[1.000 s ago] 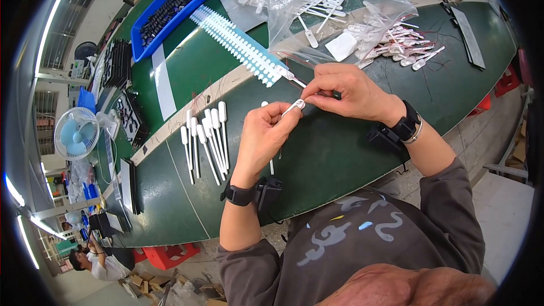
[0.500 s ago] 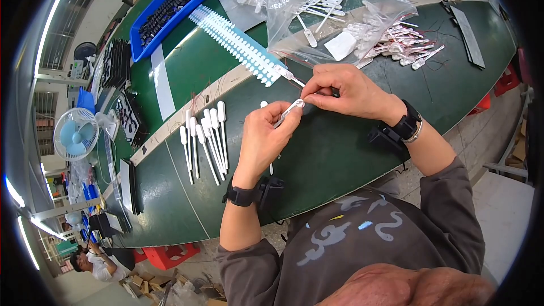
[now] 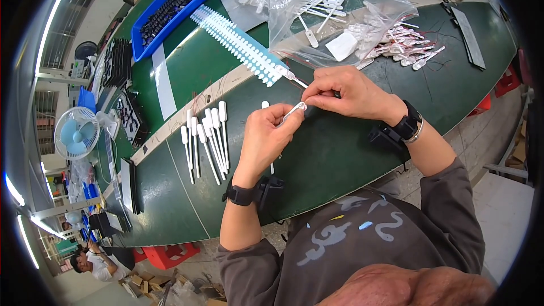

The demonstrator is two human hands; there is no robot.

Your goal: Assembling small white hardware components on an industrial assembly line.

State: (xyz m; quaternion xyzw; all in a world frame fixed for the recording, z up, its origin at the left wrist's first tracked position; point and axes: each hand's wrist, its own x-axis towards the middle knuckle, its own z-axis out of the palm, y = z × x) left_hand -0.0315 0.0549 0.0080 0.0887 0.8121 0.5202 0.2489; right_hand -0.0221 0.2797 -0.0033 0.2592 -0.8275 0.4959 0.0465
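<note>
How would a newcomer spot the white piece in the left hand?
On the green table, find the cluster of white sticks; go right to the left hand. The white piece pokes out of that grip, rounded end showing; unlike those sticks, it is held, not lying down.

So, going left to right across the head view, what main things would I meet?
White electric fan with blue blades, loose group of white paddle-shaped sticks, left hand, right hand, long grey bar with black edging.
</note>
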